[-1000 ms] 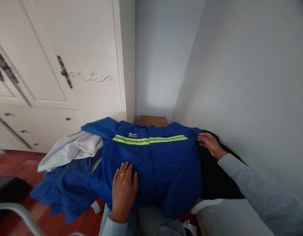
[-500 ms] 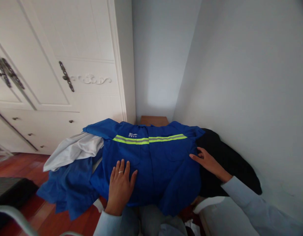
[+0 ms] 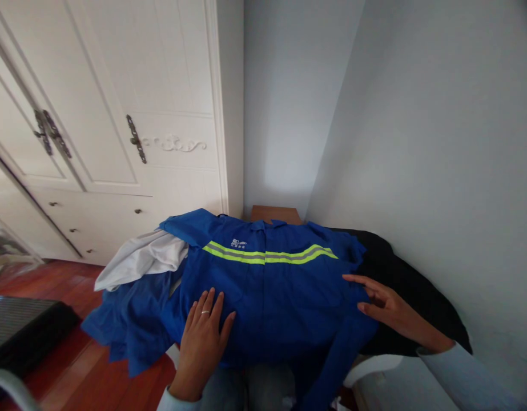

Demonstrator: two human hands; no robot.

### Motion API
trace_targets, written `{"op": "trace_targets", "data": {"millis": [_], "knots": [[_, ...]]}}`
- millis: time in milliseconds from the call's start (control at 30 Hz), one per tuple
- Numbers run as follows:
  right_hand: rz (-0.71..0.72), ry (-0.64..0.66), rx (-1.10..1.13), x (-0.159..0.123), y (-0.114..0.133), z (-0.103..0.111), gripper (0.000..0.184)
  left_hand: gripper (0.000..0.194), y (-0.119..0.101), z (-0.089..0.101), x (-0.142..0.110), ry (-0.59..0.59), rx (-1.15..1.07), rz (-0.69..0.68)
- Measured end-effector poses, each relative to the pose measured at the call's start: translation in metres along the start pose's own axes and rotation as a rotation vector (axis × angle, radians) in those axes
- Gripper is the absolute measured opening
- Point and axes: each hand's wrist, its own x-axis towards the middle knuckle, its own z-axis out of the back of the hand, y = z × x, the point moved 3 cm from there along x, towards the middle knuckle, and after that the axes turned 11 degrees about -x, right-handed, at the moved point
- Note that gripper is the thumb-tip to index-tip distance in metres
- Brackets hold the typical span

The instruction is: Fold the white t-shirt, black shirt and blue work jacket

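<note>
A blue work jacket [image 3: 284, 302] lies front up, a yellow-green and grey reflective stripe [image 3: 241, 255] across its chest and a small white print [image 3: 238, 244] above it. My left hand [image 3: 203, 339] rests flat on the jacket's left lower front, fingers stretched and a ring on one. At the jacket's right side, beside the sleeve, is my right hand [image 3: 389, 314], its thumb and forefinger apart over the blue cloth. The sleeve's lower part hangs down toward my lap at the front.
Left of the jacket lie a white garment [image 3: 147, 260] and another blue garment [image 3: 137, 325]. Black cloth [image 3: 430, 311] lies on the right, against the grey wall [image 3: 443, 142]. A white wardrobe [image 3: 173, 188] stands at the back left. A black ridged object [image 3: 36, 331] sits on the red floor.
My right hand has moved right and a little down along the jacket's side. The right sleeve lies farther out and lower. My left hand stays flat on the cloth, and the view has shifted slightly.
</note>
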Motion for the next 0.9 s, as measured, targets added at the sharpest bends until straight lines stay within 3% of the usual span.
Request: {"op": "trace_targets", "data": {"millis": [100, 233, 333, 433, 567, 667, 767, 900], "knots": [[-0.052, 0.127, -0.136, -0.017, -0.022, -0.004, 0.076, 0.059, 0.001, 0.007, -0.007, 0.032, -0.046, -0.007], [-0.187, 0.313, -0.252, -0.027, -0.033, 0.002, 0.084, 0.058, -0.009, 0.023, -0.001, -0.005, -0.085, 0.111], [-0.13, 0.284, -0.377, -0.018, -0.009, 0.016, 0.069, 0.054, -0.019, 0.032, 0.018, -0.072, -0.088, 0.142], [-0.007, 0.228, -0.371, 0.006, 0.028, 0.025, 0.058, 0.048, -0.029, 0.031, 0.041, -0.106, -0.107, 0.075], [0.109, 0.259, -0.281, 0.063, 0.065, 0.013, 0.061, 0.046, -0.041, 0.014, 0.062, -0.044, -0.159, 0.014], [0.28, 0.194, -0.327, 0.127, 0.079, -0.007, 0.049, 0.046, -0.047, -0.002, 0.065, 0.023, -0.183, 0.024], [0.34, 0.058, -0.53, 0.197, 0.079, -0.027, 0.043, 0.046, -0.05, -0.015, 0.061, 0.056, -0.176, 0.048], [0.298, -0.059, -0.848, 0.276, 0.07, -0.045, 0.059, 0.046, -0.052, -0.02, 0.056, 0.031, -0.136, 0.063]]}}
